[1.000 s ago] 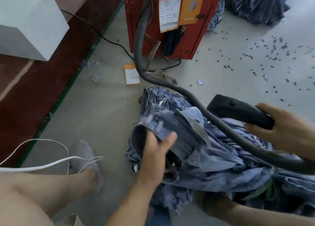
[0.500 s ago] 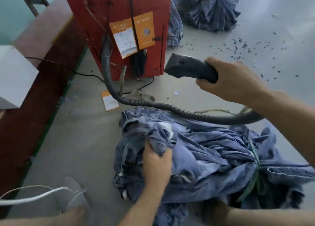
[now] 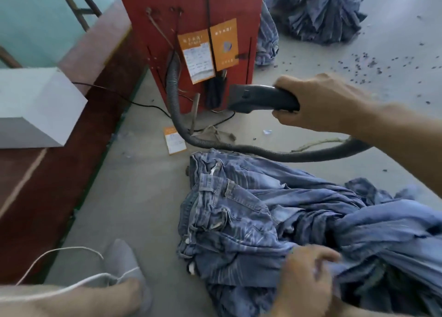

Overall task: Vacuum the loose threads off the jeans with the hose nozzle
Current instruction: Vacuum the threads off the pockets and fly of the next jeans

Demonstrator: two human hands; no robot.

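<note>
Floor-heaped jeans under left hand; right hand grips nozzle.

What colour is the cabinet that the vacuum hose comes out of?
Red, with orange paper tags stuck on its front; the cabinet shows clearly in the head view.

My right hand is raised in front of me, forearm reaching in from the right edge, fingers and thumb curled round the rear of the dark grey plastic hose nozzle. My left hand is low, near the bottom edge, knuckles up, fingers curled into a bunched fold of the crumpled blue denim jeans. My bare left leg lies along the bottom left.
</note>
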